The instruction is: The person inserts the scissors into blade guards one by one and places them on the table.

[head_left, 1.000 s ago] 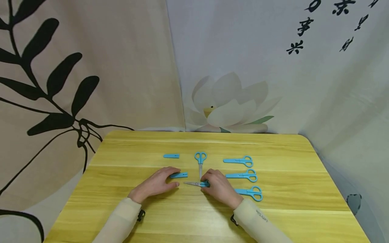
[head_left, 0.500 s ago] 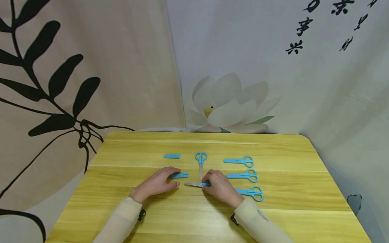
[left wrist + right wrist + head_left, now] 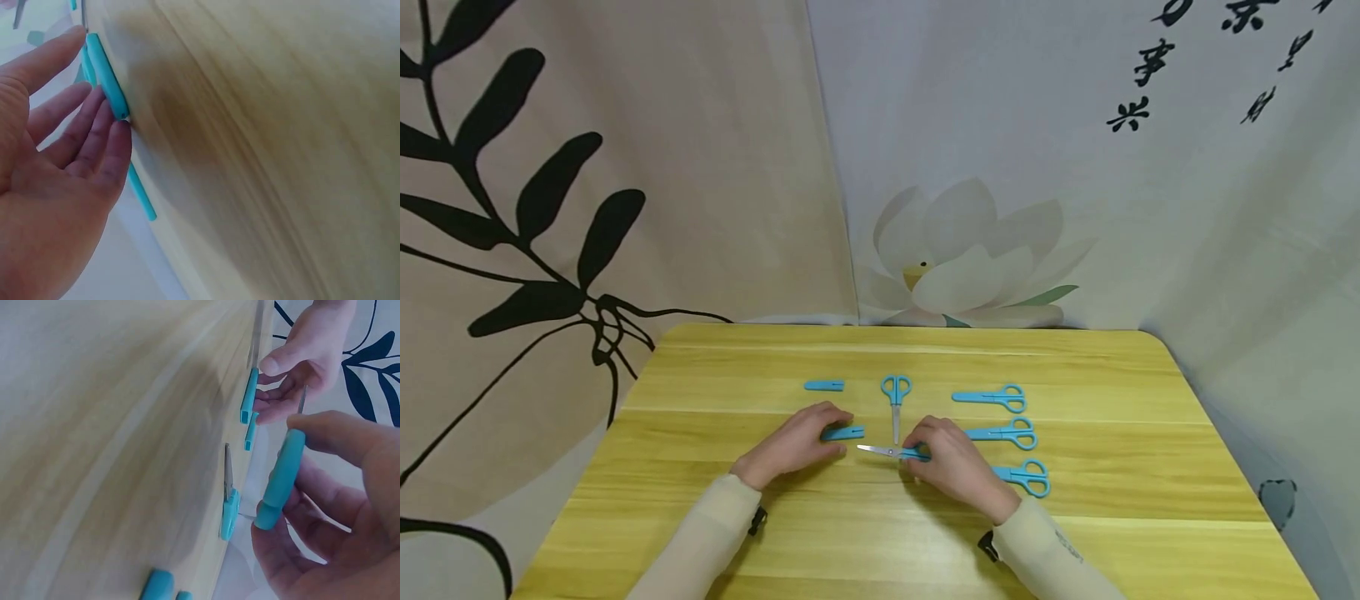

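In the head view, my right hand (image 3: 951, 460) pinches a pair of scissors (image 3: 913, 454) by its blue handles, its bare blades pointing left. The right wrist view shows these blue handles (image 3: 282, 478) held between thumb and fingers, off the table. My left hand (image 3: 793, 444) is at a blue scissors sheath (image 3: 844, 433) lying on the table. Thumb and fingers are spread loosely about this sheath (image 3: 107, 78) in the left wrist view, fingertips right at its end. A second unsheathed pair of scissors (image 3: 896, 404) lies just beyond, handles away from me.
Another blue sheath (image 3: 824, 386) lies at the back left. Three sheathed scissors are lined up at the right: a far pair (image 3: 990, 397), a middle pair (image 3: 1003, 433) and a near pair (image 3: 1024, 477) partly behind my right hand. The wooden table (image 3: 1120, 542) ends at a curtain (image 3: 737, 167).
My right hand has shifted slightly to the right with the scissors, whose handles show more now. My left hand has moved a little forward and to the right around the sheath.
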Demonstrator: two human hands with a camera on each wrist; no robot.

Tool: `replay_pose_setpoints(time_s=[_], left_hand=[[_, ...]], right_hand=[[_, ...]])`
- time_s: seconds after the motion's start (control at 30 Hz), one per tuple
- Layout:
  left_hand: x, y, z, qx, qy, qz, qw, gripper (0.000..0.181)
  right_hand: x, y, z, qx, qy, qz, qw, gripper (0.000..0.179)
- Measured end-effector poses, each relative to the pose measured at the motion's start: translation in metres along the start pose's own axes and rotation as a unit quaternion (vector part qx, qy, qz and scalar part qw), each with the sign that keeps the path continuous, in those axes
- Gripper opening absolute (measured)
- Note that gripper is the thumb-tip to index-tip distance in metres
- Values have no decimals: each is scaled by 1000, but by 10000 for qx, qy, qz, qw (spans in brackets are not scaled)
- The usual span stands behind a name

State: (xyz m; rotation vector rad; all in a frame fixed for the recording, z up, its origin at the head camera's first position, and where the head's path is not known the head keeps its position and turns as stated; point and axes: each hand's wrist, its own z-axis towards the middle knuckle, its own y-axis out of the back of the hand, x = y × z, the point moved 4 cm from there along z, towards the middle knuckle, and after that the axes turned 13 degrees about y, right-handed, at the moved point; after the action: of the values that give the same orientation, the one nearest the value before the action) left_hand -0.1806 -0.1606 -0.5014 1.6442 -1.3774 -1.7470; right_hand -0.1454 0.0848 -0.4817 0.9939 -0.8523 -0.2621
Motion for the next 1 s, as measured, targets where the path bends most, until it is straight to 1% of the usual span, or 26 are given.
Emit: replay_pose_setpoints(time_s=[0.2,0.33,0.4,0.53,0.8,1.0], left_hand=[[1,-3,11,140,137,-25,9998,42],[2,-5,17,165,208,-33,9996,38],[1,-5,18,173,219,-36,9996,35],[0,-5,19,166,137,12,9998,30],[-1,-4,21,191,106,-62,9997,17],[-4,-3,21,193,89,-54,9998,15]], right_hand=[[0,3,-4,-21,9,-152,9999,13],[0,3,-7,-26,8,-205,9998,14],[-1,3,-7,-37,22,-200,9998,13],[0,3,-8,-56,49,-187,9998,13],[-1,2,-8,-82,60,-135,9999,14],[-1,3,-10,-92,68,-126,9999,13]])
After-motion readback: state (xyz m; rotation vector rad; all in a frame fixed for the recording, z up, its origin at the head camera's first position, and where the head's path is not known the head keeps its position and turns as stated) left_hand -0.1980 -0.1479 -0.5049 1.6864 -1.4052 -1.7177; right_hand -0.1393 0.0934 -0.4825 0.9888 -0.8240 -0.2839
